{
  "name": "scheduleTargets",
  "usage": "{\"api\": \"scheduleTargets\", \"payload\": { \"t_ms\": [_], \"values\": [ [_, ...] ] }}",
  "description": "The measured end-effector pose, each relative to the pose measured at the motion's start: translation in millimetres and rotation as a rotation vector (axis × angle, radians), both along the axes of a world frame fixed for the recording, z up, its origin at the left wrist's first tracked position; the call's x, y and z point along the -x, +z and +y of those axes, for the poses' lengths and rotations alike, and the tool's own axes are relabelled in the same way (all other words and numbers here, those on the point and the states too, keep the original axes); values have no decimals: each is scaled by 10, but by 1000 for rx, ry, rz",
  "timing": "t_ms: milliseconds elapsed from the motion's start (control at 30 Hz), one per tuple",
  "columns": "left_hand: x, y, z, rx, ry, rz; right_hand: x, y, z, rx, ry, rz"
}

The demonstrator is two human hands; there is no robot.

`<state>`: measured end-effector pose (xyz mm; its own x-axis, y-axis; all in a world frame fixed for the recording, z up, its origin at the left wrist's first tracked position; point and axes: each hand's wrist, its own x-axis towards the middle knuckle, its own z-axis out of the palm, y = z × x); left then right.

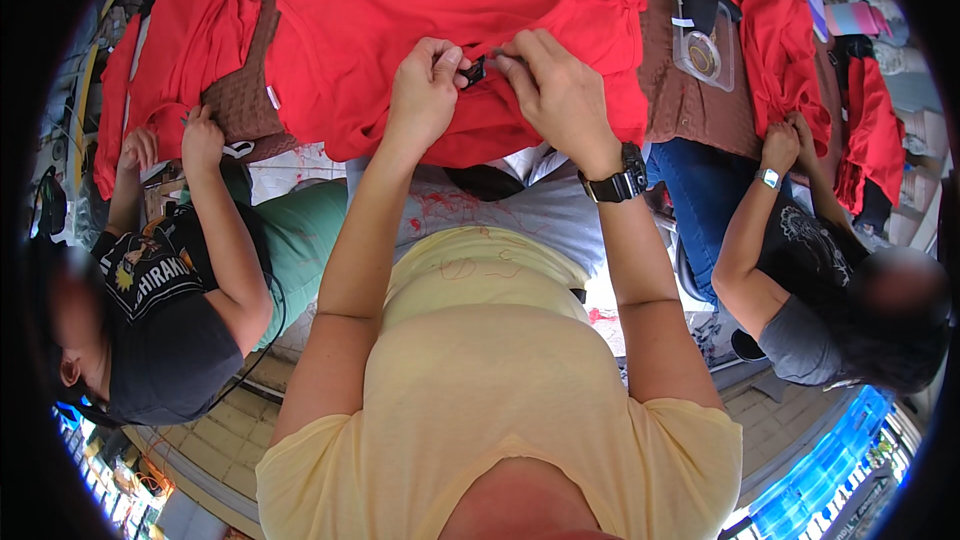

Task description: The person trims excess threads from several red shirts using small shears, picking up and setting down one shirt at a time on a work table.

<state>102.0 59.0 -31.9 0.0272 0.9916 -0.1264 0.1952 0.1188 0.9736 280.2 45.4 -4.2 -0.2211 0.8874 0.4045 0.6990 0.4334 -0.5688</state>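
A red garment (400, 0) lies spread over the table in front of me, its near edge hanging over my lap. My left hand (428, 90) is closed, thumb against fingers, on a small black piece (474, 72); whether it is a tool or a label is too small to tell. Close beside it, my right hand (562, 95) pinches a raised fold of the red cloth with thumb and forefinger. The two sets of fingertips are a short gap apart, with the black piece between them. A black watch sits on my right wrist.
The table has a brown patterned cover (690, 115). A clear plastic box (705, 50) with a round roll inside stands on the right. One person works on red cloth (190, 40) at my left, another on red cloth (785, 50) at my right. Red threads (450, 208) lie on my lap.
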Motion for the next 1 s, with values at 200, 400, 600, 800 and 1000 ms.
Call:
{"api": "scheduleTargets", "payload": {
  "t_ms": [200, 400, 600, 800, 1000],
  "values": [
    [-15, -8, 29, 49, 18, -75, 19, 18, -46, 5, 7, -24],
    [-10, 6, 39, 64, 4, -122, 19, -3, -15, -77, -20, -84],
    [-33, 25, 43, 75, -10, -146, 88, 22, 1, -122, -41, -115],
    [-63, 52, 37, 79, -9, -141, 93, 1, 13, -121, -40, -119],
    [82, 73, -20, -31, -254, -103, 81, 0, -4, -136, -106, -73]
  ]
}}
